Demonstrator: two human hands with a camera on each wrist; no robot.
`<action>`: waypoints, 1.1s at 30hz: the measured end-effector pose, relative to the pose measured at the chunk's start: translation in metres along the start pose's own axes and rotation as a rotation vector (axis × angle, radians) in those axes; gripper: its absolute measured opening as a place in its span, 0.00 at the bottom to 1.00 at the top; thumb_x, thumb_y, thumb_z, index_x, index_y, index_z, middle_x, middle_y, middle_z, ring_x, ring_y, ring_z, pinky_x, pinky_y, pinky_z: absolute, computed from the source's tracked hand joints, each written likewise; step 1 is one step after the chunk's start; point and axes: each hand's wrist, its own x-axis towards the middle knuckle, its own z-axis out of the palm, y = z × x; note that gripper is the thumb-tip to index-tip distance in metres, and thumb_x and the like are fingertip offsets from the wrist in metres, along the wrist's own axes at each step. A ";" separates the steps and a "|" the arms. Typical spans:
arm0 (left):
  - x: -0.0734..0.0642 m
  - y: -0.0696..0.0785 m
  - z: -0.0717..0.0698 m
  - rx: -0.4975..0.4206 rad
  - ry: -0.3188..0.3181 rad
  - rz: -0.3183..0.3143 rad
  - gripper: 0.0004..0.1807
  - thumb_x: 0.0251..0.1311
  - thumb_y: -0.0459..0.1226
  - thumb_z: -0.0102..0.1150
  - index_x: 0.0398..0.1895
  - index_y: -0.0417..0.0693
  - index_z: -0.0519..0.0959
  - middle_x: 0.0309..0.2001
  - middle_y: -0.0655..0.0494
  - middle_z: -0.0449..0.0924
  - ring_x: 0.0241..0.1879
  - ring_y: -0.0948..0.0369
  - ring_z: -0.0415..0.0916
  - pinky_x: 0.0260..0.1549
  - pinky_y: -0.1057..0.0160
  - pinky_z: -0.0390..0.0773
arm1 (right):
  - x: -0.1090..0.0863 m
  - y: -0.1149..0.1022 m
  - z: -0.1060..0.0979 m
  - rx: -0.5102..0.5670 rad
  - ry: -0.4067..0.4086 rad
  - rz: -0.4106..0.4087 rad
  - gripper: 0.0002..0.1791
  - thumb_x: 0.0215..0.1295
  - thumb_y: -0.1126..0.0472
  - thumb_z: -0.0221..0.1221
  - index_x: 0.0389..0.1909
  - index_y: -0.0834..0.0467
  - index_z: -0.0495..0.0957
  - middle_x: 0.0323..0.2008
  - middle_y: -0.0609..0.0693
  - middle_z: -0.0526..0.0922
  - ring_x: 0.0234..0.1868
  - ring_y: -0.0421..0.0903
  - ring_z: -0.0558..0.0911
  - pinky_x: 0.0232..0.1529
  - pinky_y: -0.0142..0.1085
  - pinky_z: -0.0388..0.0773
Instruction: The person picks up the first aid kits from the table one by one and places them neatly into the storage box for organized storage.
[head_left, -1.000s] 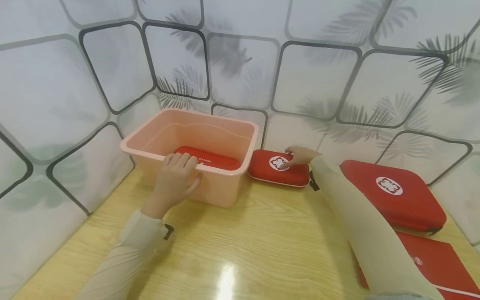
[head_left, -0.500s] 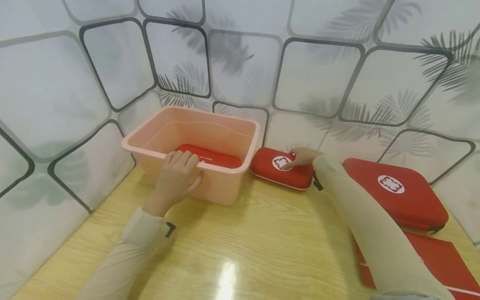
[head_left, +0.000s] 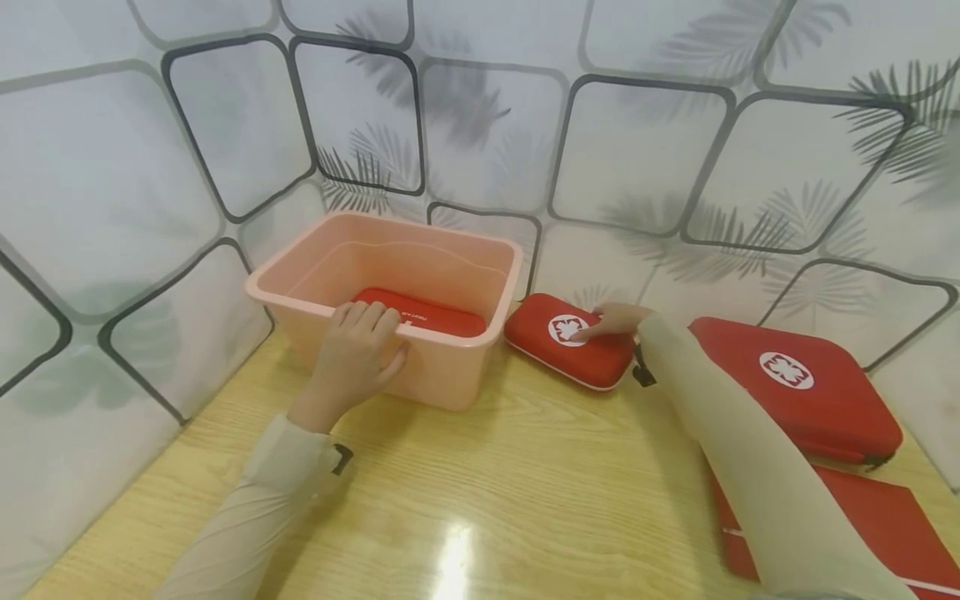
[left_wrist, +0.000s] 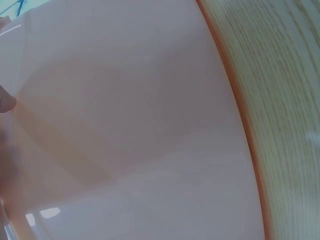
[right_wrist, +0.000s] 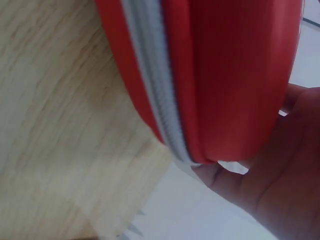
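Note:
My left hand (head_left: pixel 352 354) grips the near rim of a peach-coloured plastic tub (head_left: pixel 450 375), fingers over the edge and thumb against the outer wall. In the left wrist view the tub's wall (left_wrist: pixel 150 125) fills most of the frame. A red first-aid case (head_left: pixel 431 317) lies flat inside. Right of the tub sits a smaller red first-aid case (head_left: pixel 540 337) with a round white emblem. My right hand (head_left: pixel 615 321) holds this case, thumb on top and other fingers round its far side. The right wrist view shows its grey zip (right_wrist: pixel 152 75) close up beside the hand (right_wrist: pixel 280 175).
A larger red first-aid case (head_left: pixel 825 408) with the same emblem lies at the right. In front of it is a flat red item (head_left: pixel 885 517), partly covered by my right sleeve. A patterned wall covering (head_left: pixel 480 142) rises behind the wooden table (head_left: pixel 465 492).
The small first-aid case has turned a little, its right end swinging toward me with my right hand on it. My left hand keeps its grip on the tub.

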 end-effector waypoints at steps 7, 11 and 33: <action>0.000 0.000 0.000 0.005 0.001 -0.002 0.15 0.51 0.41 0.58 0.37 0.41 0.71 0.32 0.44 0.76 0.36 0.48 0.73 0.44 0.50 0.69 | -0.005 0.008 0.001 0.148 -0.081 0.058 0.38 0.54 0.37 0.59 0.53 0.65 0.72 0.42 0.54 0.79 0.43 0.47 0.77 0.43 0.36 0.75; 0.000 0.000 0.001 0.006 0.000 -0.003 0.15 0.50 0.41 0.58 0.37 0.41 0.71 0.32 0.45 0.76 0.36 0.48 0.73 0.44 0.50 0.70 | -0.006 0.010 0.005 0.227 -0.104 0.089 0.41 0.54 0.38 0.59 0.57 0.68 0.69 0.45 0.55 0.80 0.45 0.46 0.78 0.44 0.39 0.77; -0.001 -0.004 -0.004 0.007 0.049 -0.009 0.15 0.49 0.40 0.60 0.36 0.40 0.71 0.31 0.43 0.73 0.34 0.45 0.71 0.41 0.48 0.68 | -0.031 -0.004 -0.009 0.500 -0.165 0.038 0.41 0.56 0.42 0.59 0.60 0.69 0.63 0.45 0.51 0.79 0.44 0.43 0.78 0.50 0.42 0.76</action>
